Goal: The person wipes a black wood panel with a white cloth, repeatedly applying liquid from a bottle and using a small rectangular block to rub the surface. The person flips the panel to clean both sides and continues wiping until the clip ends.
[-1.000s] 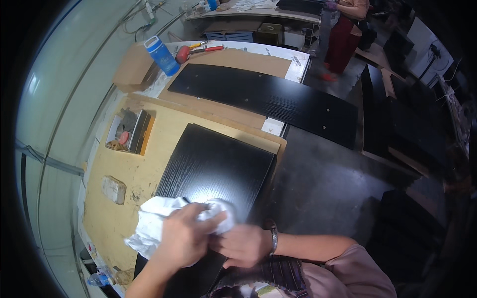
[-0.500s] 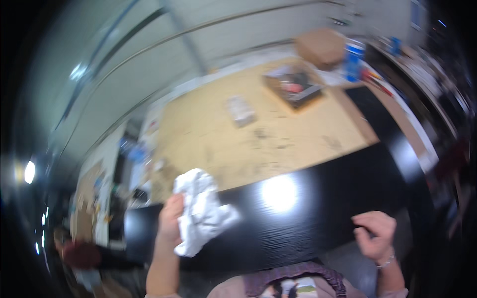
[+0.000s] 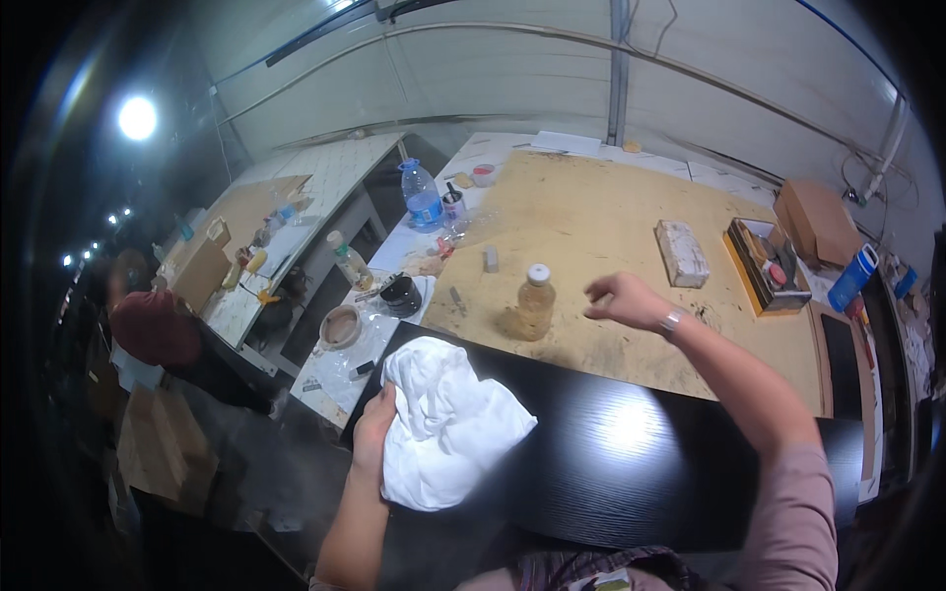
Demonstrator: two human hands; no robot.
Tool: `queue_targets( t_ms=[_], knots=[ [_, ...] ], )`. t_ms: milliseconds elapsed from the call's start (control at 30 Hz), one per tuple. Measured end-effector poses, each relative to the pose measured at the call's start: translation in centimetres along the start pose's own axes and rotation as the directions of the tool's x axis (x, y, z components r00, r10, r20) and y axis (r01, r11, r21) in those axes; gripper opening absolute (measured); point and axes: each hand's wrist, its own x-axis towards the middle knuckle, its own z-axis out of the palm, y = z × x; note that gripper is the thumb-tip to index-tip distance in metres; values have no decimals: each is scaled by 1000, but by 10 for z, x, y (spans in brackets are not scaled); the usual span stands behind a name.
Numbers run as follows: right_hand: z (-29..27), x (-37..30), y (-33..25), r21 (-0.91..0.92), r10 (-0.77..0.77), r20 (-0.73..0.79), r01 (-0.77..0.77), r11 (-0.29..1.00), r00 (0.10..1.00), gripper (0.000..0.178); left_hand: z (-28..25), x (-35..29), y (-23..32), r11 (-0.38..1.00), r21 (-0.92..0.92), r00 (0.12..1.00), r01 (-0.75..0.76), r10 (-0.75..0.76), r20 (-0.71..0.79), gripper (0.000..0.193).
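Note:
My left hand (image 3: 372, 426) grips a crumpled white cloth (image 3: 448, 424), held over the left end of a glossy black board (image 3: 631, 453). Part of that hand's fingers is hidden by the cloth. My right hand (image 3: 629, 301) is stretched out above the tan work surface (image 3: 601, 236), its fingers loosely bent and apart, holding nothing. Just left of its fingertips, and apart from them, stands a clear bottle (image 3: 535, 305) with a white cap and yellowish contents. A small grey block (image 3: 490, 259) lies behind the bottle.
To the left stand a black jar (image 3: 401, 294), a round tub (image 3: 341, 328), another bottle (image 3: 349, 261) and a large water jug (image 3: 421, 197). A whitish block (image 3: 682, 254), an open box (image 3: 767, 264) and a blue bottle (image 3: 853, 278) are at right. Another person (image 3: 158, 330) is far left.
The view has swung left, bringing the capped bottle and left-side containers into sight. My right hand has reached forward from the board's near edge toward the bottle. The left still holds the cloth.

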Motion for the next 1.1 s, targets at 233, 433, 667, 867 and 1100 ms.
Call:
queue_targets(
  t_ms=[233, 433, 667, 867, 1100],
  knots=[
    [114, 146, 56, 431, 204, -29, -172, 886, 979, 52, -14, 21, 10, 986, -99, 979, 132, -145, -141, 41],
    [128, 127, -30, -64, -142, -244, 130, 989, 959, 29, -11, 41, 20, 978, -101, 979, 182, -190, -76, 38],
    [77, 67, -118, -505, -435, -73, 343, 792, 898, 26, -15, 83, 9, 963, -99, 968, 251, -251, 8, 35],
    [71, 45, -136, -783, -480, 71, 347, 517, 874, 16, -1, 94, -5, 942, -101, 943, 319, -306, 127, 32],
    [63, 38, -134, -898, -517, 70, 280, 340, 853, 17, 4, 94, -9, 923, -133, 923, 362, -336, 185, 33]
  ],
)
